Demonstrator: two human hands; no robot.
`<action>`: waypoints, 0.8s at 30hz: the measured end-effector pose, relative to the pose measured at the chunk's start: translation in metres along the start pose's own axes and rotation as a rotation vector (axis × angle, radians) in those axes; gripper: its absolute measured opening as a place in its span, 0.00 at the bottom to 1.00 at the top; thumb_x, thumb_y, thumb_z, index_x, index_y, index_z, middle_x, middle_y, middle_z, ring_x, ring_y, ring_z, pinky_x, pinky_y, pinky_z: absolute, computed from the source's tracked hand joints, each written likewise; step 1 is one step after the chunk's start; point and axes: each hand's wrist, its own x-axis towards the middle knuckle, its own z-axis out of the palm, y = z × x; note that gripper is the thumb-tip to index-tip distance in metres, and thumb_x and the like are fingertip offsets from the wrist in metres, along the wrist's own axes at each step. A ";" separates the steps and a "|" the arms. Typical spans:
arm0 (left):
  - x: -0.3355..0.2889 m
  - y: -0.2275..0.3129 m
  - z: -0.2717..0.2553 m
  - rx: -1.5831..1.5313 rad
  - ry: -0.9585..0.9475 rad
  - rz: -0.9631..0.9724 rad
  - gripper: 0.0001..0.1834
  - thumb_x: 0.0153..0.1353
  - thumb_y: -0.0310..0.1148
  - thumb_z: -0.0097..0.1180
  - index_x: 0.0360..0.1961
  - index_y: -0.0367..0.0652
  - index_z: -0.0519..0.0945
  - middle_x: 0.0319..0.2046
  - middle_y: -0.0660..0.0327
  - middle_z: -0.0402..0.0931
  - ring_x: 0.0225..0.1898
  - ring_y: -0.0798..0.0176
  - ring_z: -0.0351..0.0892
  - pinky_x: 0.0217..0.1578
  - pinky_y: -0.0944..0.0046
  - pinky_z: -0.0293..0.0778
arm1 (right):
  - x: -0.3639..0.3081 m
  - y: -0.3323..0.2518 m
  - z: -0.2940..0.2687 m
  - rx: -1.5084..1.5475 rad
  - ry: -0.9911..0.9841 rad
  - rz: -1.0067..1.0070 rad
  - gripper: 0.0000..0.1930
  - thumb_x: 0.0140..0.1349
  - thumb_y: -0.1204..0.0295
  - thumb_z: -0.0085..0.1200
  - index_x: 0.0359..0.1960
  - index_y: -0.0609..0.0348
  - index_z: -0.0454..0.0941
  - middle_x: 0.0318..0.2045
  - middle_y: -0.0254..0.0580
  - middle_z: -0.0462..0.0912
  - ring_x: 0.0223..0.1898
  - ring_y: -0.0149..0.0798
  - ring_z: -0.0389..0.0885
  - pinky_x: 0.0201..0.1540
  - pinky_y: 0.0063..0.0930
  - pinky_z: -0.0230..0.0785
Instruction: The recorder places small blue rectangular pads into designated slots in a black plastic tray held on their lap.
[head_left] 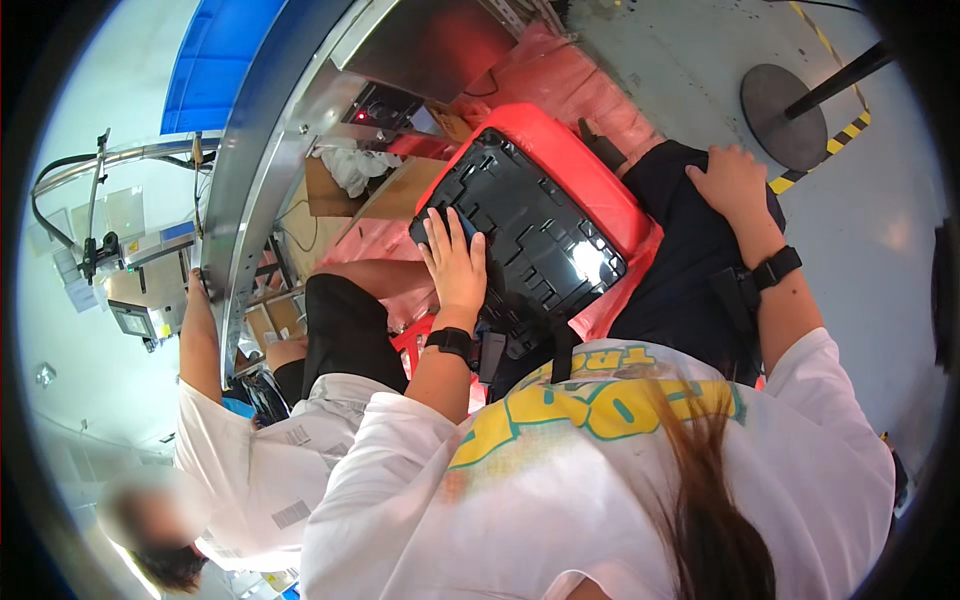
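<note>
A glossy black moulded plastic tray or panel (545, 215), with raised ribs and slots, lies in front of me against a red plastic tub or stool (620, 195). My left hand (457, 268) rests flat on the panel's left edge, its fingers stretched out and slightly apart. Whether the panel sits on the red piece or partly on my lap is not clear. On the dark cloth over my right knee lies my right hand (733, 183), holding nothing, with its thumb apart from the fingers. Each wrist wears a black band with a small box.
Another person in a white shirt (255, 455) sits close on my left, an arm at the metal bench frame (260, 190). Cardboard (335, 190) and crumpled white plastic (358, 168) lie under it. A black post base (785, 115) stands on the floor at right, beside yellow-black tape (845, 135).
</note>
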 end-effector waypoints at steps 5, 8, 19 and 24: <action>0.002 0.004 -0.007 0.091 0.018 -0.044 0.30 0.64 0.46 0.41 0.65 0.49 0.55 0.67 0.44 0.38 0.67 0.39 0.38 0.63 0.42 0.42 | -0.001 0.004 0.002 0.016 0.010 -0.007 0.24 0.53 0.50 0.51 0.40 0.59 0.77 0.40 0.50 0.77 0.46 0.50 0.74 0.44 0.47 0.66; 0.003 0.002 -0.008 0.029 0.029 -0.056 0.29 0.63 0.45 0.43 0.64 0.49 0.57 0.66 0.41 0.40 0.66 0.37 0.40 0.62 0.42 0.45 | -0.001 0.003 -0.001 0.022 0.002 -0.001 0.24 0.53 0.50 0.51 0.40 0.59 0.77 0.40 0.50 0.77 0.46 0.51 0.74 0.44 0.48 0.66; -0.001 -0.002 -0.001 -0.146 0.170 -0.176 0.33 0.59 0.43 0.51 0.61 0.35 0.59 0.62 0.36 0.46 0.62 0.35 0.50 0.60 0.48 0.52 | -0.002 0.003 -0.001 0.054 -0.006 -0.004 0.24 0.53 0.50 0.51 0.40 0.59 0.78 0.40 0.51 0.76 0.46 0.52 0.74 0.44 0.48 0.65; 0.003 -0.011 -0.007 -0.026 0.121 -0.107 0.32 0.59 0.43 0.52 0.60 0.36 0.60 0.59 0.36 0.53 0.60 0.35 0.54 0.59 0.48 0.54 | -0.001 0.003 -0.002 0.049 0.000 -0.012 0.24 0.53 0.50 0.51 0.40 0.60 0.77 0.41 0.51 0.76 0.46 0.52 0.74 0.44 0.49 0.65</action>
